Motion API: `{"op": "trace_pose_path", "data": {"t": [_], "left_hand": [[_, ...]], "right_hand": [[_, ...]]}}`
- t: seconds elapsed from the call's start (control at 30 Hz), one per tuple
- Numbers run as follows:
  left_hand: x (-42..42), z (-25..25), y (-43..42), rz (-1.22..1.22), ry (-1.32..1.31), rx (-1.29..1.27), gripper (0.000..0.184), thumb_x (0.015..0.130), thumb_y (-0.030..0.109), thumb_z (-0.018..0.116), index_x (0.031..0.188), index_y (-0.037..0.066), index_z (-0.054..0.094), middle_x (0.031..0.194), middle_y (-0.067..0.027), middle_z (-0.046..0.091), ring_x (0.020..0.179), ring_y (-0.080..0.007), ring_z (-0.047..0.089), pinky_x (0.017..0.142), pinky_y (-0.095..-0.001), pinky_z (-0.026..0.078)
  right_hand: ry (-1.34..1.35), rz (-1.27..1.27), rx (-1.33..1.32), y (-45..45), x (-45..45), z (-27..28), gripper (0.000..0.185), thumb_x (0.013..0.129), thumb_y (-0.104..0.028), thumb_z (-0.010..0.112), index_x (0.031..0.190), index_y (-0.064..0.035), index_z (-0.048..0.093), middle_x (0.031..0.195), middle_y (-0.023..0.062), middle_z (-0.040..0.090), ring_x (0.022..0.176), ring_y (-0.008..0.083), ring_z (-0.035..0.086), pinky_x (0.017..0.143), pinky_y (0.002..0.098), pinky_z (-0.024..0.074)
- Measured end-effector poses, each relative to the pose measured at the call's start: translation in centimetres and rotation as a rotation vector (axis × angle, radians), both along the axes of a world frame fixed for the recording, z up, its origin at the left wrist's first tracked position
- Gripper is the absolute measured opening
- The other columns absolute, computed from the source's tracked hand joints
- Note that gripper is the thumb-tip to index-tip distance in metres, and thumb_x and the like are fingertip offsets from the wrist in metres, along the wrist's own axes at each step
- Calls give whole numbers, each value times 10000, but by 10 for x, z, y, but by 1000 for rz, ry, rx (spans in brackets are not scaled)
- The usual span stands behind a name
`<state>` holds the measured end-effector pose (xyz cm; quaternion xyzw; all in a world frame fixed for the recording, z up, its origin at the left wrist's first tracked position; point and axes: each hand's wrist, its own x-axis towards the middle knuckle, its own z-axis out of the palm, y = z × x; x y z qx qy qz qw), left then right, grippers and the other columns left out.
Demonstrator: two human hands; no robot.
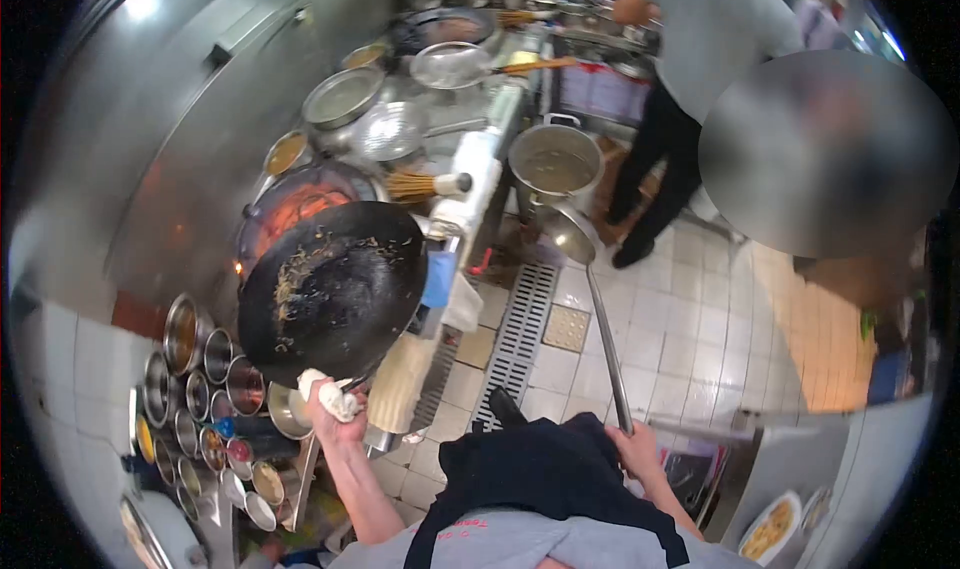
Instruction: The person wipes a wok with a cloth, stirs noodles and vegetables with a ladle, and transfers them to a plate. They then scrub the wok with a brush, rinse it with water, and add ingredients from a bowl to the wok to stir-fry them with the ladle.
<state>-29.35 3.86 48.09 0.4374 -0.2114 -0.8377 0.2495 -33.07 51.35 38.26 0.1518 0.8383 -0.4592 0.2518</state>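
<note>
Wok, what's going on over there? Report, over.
Left hand gripping wok, white cloth between. Right hand holding ladle, apart from wok. Wok tilted, food bits clinging inside. Glowing burner partly hidden behind it.

Left forearm was extended forward, bare; left hand was curled in a firm grip. Right hand was also clenched, nearer the torso; right forearm angled outward. Hands were well apart.
</note>
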Motion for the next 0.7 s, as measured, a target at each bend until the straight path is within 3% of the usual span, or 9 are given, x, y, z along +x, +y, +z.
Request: {"op": "trace_pose_path", "data": {"t": [0.13,0.3,0.4,0.47,0.5,0.57,0.63,0.67,0.7], "left_hand": [[-27,-31,-14,116,70,77,94,748,160,607,764,151,515,616,-29,555,493,-209,548,413,-306,445],[-101,-73,-14,312,168,166,69,760,114,582,782,133,519,625,-47,562,521,-219,576,422,-333,469],[-150,-90,-22,338,207,88,136,760,131,597,860,94,513,665,-106,595,559,-244,601,416,-346,473],[-174,-114,-39,408,256,111,167,753,136,606,880,93,507,690,-120,608,574,-250,606,430,-349,474],[-187,-123,-47,427,272,92,173,749,134,609,883,90,510,704,-122,615,588,-251,611,440,-352,476],[-204,-139,-59,427,272,69,188,738,139,615,891,91,517,728,-127,625,635,-253,626,465,-360,479],[-222,-137,-67,509,238,76,194,735,146,618,895,96,520,730,-134,626,635,-258,628,466,-360,480],[-227,-138,-68,547,224,80,197,734,150,619,897,99,522,731,-137,627,636,-261,628,467,-360,480],[-232,-139,-69,530,213,76,204,749,160,615,919,104,519,731,-141,628,632,-266,628,466,-362,481]], "right_hand": [[124,268,-167,-89,-117,64,306,835,-256,681,736,-14,523,584,8,463,549,98,408,497,301,372],[45,515,-560,-224,-237,130,312,861,-113,610,1140,-15,511,697,13,523,510,80,455,459,270,389],[250,777,-562,-299,-309,92,338,863,-80,578,1188,-24,507,689,29,527,484,85,474,434,257,394],[94,882,-539,-356,-358,97,317,861,-56,545,1174,-19,514,701,37,541,458,93,481,407,254,395],[305,980,-594,-392,-389,65,323,854,-43,526,1175,-7,506,669,42,542,425,104,489,371,259,395],[247,1050,-531,-466,-423,90,310,834,-60,524,1135,12,503,571,54,520,413,153,515,385,309,414],[487,1125,-478,-546,-460,78,258,824,-91,512,1057,19,516,630,165,582,467,262,588,486,408,474],[1001,1174,-408,-601,-491,27,240,808,-79,501,1017,39,515,682,220,612,530,306,630,561,435,497],[767,1161,-291,-643,-500,26,216,810,-79,488,985,43,521,660,231,617,521,315,636,527,457,498]]}}
